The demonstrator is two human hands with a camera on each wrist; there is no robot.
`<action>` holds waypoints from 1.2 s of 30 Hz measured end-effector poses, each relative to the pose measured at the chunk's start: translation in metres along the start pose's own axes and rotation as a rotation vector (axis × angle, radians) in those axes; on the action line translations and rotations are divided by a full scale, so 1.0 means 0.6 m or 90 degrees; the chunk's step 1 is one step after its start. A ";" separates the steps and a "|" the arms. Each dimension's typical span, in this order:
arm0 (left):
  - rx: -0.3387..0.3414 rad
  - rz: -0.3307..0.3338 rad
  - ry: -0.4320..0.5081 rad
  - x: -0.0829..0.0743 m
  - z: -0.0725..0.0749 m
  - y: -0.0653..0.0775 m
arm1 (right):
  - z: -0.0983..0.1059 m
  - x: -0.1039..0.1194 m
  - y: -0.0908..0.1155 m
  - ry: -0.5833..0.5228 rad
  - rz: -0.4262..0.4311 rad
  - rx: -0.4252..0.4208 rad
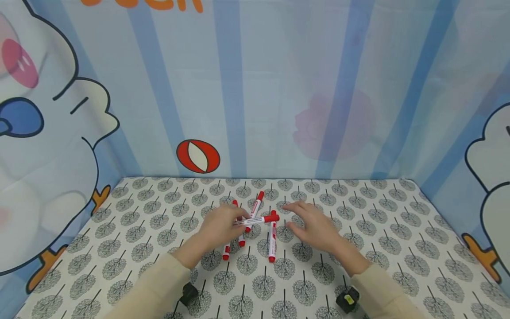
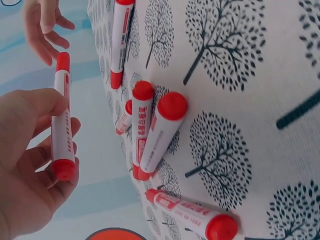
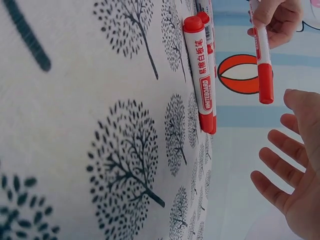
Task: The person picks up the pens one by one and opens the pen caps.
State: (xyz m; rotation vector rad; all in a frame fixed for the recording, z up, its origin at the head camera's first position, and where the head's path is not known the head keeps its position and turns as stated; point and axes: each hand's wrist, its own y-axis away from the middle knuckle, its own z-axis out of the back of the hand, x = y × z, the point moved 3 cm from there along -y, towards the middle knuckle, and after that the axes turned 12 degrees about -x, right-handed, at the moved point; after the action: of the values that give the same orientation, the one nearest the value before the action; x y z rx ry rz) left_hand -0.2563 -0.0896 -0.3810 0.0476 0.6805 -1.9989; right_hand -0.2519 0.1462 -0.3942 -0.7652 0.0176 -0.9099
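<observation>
My left hand pinches a white whiteboard marker with red ends between thumb and fingers, raised over the cloth. Its red cap points toward my right hand, which is spread with nothing in it, just past the cap. In the right wrist view the held marker stops short of those fingertips. Below lies a matching marker, printed WHITEBOARD, between the hands. Several more lie under and behind the left hand, including one farther back and a pair side by side in the left wrist view.
A white cloth with a grey tree print covers the table. Behind it hangs a blue striped curtain with cartoon figures. Small black devices sit at both wrists, one beside the right sleeve.
</observation>
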 end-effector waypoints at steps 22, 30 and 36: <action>0.018 -0.047 0.028 -0.043 -0.014 -0.006 | -0.012 0.017 0.002 -0.035 -0.012 0.018; 0.019 -0.040 0.041 -0.045 -0.015 -0.005 | -0.015 0.018 0.003 -0.071 -0.040 0.036; 0.039 -0.017 0.059 -0.041 -0.016 -0.004 | -0.012 0.019 0.005 -0.058 -0.044 0.036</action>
State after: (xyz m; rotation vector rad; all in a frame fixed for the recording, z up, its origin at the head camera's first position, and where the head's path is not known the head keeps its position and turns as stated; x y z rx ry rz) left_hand -0.2479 -0.0643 -0.3802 0.1704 0.6821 -2.0528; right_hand -0.2453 0.1348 -0.3981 -0.7576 -0.1154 -0.9357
